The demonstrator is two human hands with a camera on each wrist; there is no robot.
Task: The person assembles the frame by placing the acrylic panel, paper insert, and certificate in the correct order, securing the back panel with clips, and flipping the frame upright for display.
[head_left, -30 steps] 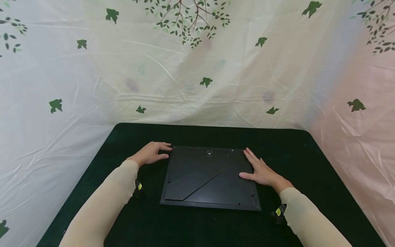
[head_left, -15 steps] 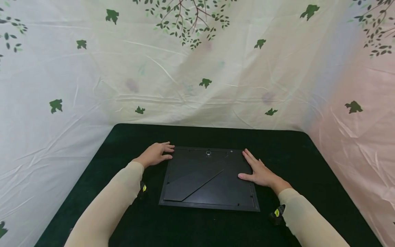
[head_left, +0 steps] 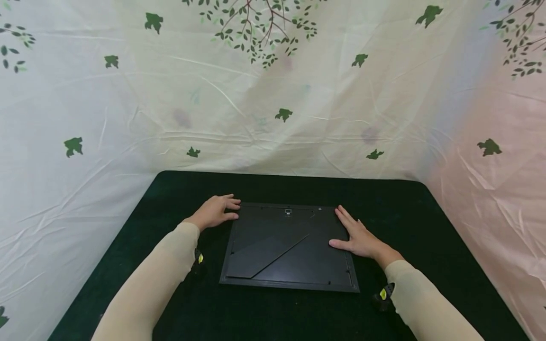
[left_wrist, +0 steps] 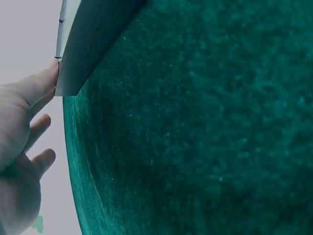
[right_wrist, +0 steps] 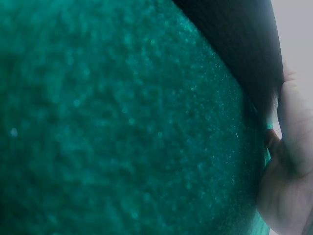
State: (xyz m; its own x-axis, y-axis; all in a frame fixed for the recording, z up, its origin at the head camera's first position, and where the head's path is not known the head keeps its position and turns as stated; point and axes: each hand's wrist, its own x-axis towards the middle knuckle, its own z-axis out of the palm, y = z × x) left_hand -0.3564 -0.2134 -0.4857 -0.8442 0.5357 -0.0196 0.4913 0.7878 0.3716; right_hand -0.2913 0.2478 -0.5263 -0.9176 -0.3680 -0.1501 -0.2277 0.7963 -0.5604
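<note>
A black picture frame [head_left: 273,255], back side up with its folded stand flap and a small metal hanger near the far edge, lies flat on the dark green table. My left hand [head_left: 214,211] is at its far left corner, fingers extended and fingertips right at the edge. In the left wrist view, the thumb [left_wrist: 41,84] meets the side of the frame while the other fingers stand apart. On the opposite side, my right hand [head_left: 360,237] rests along the right edge, its thumb lying on the backing and its fingers reaching the far right corner. Part of that edge is hidden beneath it.
The table [head_left: 273,317] has a dark green cloth-like surface with rounded far corners. Behind it hangs a pale curtain [head_left: 239,104] printed with leaves and branches, which also runs along both sides. A dark wrist device [head_left: 383,297] sits under the right sleeve.
Over the second, my left hand has moved slightly right, up to the frame's far left corner. The right hand keeps its place on the frame.
</note>
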